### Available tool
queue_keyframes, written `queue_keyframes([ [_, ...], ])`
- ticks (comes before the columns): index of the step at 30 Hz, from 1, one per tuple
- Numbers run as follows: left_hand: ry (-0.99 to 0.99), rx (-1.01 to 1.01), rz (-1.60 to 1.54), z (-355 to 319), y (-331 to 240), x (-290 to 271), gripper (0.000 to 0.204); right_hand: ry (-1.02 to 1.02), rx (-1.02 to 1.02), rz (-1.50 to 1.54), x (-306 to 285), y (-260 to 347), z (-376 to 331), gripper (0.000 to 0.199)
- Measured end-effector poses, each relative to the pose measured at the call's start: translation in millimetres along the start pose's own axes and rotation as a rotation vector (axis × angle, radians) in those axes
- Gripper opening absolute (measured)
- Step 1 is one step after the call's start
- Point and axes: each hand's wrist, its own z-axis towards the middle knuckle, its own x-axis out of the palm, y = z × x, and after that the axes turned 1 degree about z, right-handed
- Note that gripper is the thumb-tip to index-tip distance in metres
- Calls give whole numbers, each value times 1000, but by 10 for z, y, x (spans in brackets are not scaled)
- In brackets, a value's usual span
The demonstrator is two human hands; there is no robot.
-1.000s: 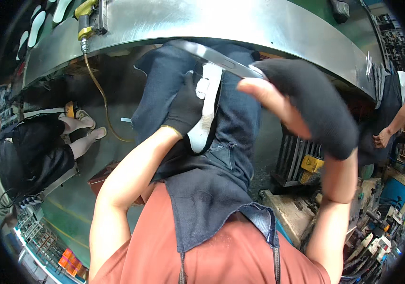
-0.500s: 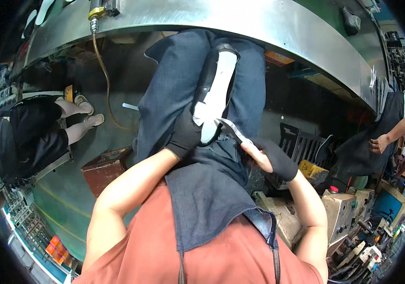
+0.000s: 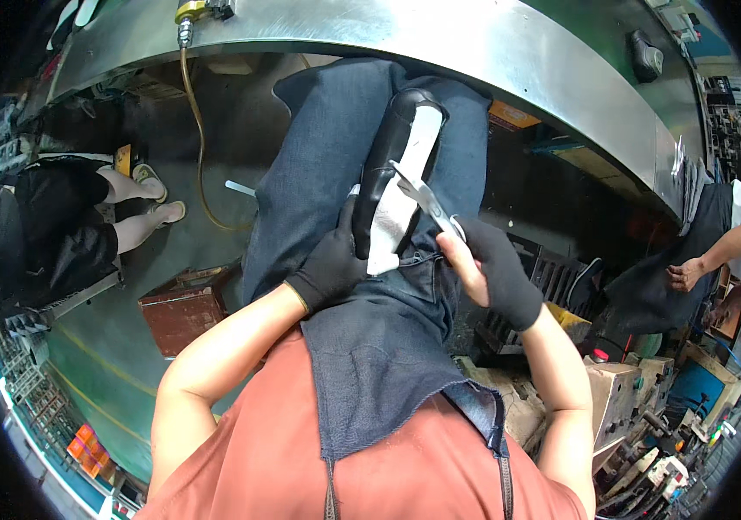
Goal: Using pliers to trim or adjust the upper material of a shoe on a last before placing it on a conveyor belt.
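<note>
A long black shoe (image 3: 381,160) lies lengthwise across my thighs, rounded end away from me. A white strip (image 3: 420,149) runs along its upward face and widens into a creased patch near me. My left hand (image 3: 336,257), in a black fingerless glove, is closed on the shoe's left near side. Metal scissors (image 3: 425,199) are gripped in my gloved right hand (image 3: 494,267), their blades parted over the white strip. Whether the blades touch the strip I cannot tell.
A metal bench (image 3: 370,28) crosses in front of my knees, with a hose (image 3: 195,147) hanging from it. A brown box (image 3: 187,312) stands left on the floor. Seated at left is a person (image 3: 67,212); another person's hand (image 3: 688,275) shows at right, near machines (image 3: 626,390).
The shoe has rolled, showing more of its black left side. My right hand has risen slightly, and the scissors have moved forward over the white strip with their blades apart.
</note>
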Motion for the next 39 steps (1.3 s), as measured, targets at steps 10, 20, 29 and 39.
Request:
queue_keyframes([
  [10,2,69,-49,-76,-43,-51,100,-95,-393,-46,298,-69,-34,24],
  [20,5,172,44,-207,-800,-1878,69,-86,218,70,81,-306,-821,29],
  [29,11,120,-160,296,-241,-115,81,-245,267,405,-58,-201,-570,33],
  [39,32,138,-131,46,-273,-85,84,234,30,-608,-116,208,-43,39],
])
